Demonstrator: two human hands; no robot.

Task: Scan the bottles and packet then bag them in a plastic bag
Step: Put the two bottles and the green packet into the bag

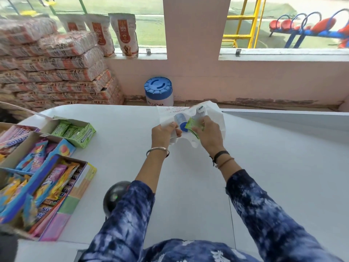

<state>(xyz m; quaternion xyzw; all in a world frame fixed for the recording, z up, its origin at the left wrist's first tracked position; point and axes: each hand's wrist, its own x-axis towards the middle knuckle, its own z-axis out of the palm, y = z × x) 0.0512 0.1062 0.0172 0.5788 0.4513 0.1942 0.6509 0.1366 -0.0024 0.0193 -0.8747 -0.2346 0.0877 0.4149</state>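
A white plastic bag (217, 118) lies at the far middle of the white counter (132, 148), its mouth facing me. My left hand (164, 133) grips the bag's left edge and holds the mouth apart. My right hand (205, 133) holds a green packet (192, 125) at the bag's mouth. A small bottle with a blue cap (182, 121) lies inside the bag between my hands. A second pale bottle (200, 111) shows deeper inside the bag, partly hidden by plastic.
Open cardboard boxes of sweets (43, 178) and a green gum box (75, 129) crowd the counter's left side. A dark round scanner (115, 197) sits by my left elbow. A blue-lidded tub (158, 91) stands on the floor beyond, next to stacked sacks (56, 69).
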